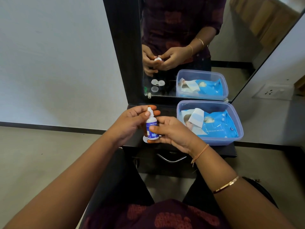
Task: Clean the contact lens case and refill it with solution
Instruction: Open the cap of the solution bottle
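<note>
1. Left hand (132, 120): raised over the left part of the dresser top (166, 110), thumb and fingertips pinching the white top of the bottle (152, 128). Can't tell if that top is a cap or the bare nozzle.
2. Bottle: upright, held in the air between both hands, label facing the camera.
3. Lens case (145, 140): on the dresser top near its front-left edge, right under the bottle. Only a white round sliver shows. The mirror (181, 30) reflection looks like open wells with a loose lid beside them.
4. Right hand (173, 131): wrapped round the bottle's body, thumb across the label, wrist angled in from the right.
5. Step, as I read it: opening the bottle ahead of the rinse or refill.
6. Next move needs the right hand to hold the body steady while the left twists. Then tip the nozzle over a well and squeeze gently.
7. Tub (239, 129) with a pack of wipes (219, 126): right end of the dresser top, untouched.
</note>
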